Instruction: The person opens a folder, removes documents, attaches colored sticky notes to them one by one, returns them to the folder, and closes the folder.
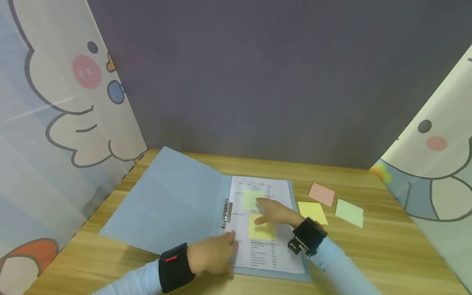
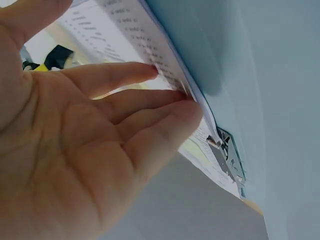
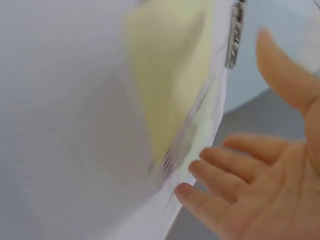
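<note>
A light blue folder (image 1: 166,200) lies spread on the wooden table, its cover turned to the left. Inside is a stack of printed sheets (image 1: 291,254), with a metal clip (image 1: 225,213) at their left edge. A pale green sticky note (image 1: 248,199) sits on the top sheet, above a yellow sticky note (image 1: 262,233). My left hand (image 1: 215,254) rests at the lower left edge of the sheets, its fingertips (image 2: 187,112) against the paper by the folder's fold. Over the two notes hovers my right hand (image 1: 274,212), fingers extended and thumb spread, holding nothing.
To the right of the folder, a pink note (image 1: 321,194), another yellow note (image 1: 312,213) and another green note (image 1: 349,212) lie on the wooden table (image 1: 391,246). A dark grey panel (image 1: 258,82) stands behind, with cartoon-printed cloths on both sides.
</note>
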`<state>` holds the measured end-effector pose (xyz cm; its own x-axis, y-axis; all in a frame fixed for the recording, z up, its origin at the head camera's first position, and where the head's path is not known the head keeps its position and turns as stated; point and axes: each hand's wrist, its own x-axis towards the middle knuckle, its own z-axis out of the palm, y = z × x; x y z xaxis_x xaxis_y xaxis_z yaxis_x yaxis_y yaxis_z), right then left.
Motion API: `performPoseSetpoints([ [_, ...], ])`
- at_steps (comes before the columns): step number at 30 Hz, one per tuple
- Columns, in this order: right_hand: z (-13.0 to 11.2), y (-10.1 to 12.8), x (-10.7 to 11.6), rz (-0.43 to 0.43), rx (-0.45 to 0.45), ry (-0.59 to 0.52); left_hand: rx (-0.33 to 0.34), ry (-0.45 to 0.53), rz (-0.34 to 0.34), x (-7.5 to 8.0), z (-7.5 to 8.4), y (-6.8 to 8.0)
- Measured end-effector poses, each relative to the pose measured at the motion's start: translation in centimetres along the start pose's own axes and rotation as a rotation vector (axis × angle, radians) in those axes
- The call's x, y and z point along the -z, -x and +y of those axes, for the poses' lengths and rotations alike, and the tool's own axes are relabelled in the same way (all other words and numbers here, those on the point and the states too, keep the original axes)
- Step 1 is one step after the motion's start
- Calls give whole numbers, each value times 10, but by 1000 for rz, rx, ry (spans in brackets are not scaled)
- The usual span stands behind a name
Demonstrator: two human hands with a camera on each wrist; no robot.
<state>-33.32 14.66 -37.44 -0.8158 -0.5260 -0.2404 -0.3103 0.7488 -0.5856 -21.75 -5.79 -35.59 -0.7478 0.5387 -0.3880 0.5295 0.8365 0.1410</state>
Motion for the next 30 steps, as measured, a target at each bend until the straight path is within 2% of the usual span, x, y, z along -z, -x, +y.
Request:
performPoseSetpoints([
  [5, 27, 28, 14, 106, -121, -247, -13, -27, 23, -7, -2, 2],
  [10, 48, 56, 20, 145, -211, -447, -41, -77, 92, -10, -5, 4],
  [17, 64, 85, 19, 100, -202, -714, -15, -61, 78, -4, -9, 4],
  [23, 67, 92, 17, 36, -204, -942, -5, -23, 84, -7, -16, 6],
  [30, 66, 91, 15, 35, -232, -1028, -30, -11, 98, -9, -19, 6],
])
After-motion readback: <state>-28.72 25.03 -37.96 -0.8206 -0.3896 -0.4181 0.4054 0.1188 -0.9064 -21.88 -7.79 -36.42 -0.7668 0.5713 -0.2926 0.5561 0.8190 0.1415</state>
